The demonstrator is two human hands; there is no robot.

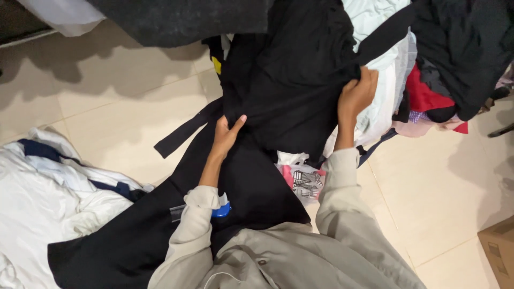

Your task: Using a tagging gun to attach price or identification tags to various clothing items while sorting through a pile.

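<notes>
The left hand (226, 134) and the right hand (357, 93) both pinch the black garment (284, 101), lifted over the floor in the middle. It is spread but not folded. A clothes pile (423, 80) waits far right; white clothes (48, 192) lie near left.

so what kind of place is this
Probably a room at home used for sorting laundry: a heap of mixed clothes lies on a tiled floor, white garments sit alongside, and both hands grip a black garment.
</notes>
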